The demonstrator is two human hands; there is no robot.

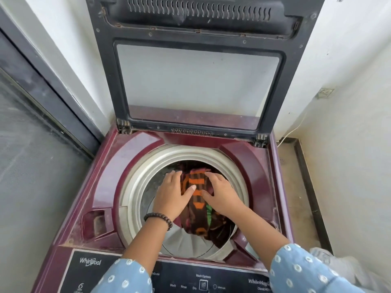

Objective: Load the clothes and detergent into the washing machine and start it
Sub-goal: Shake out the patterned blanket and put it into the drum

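White walls (349, 60) meet in a corner; dark-framed glass door (31, 144) at left.

"Whirlpool" in white at the left of the washing machine's black control panel (88, 269), a large "6" below it, "Wash Options" mid-panel above "Wash", "Rinse", "Dry", "WhiteMagic" partly hidden at right, "Classic" beneath, smaller print unreadable
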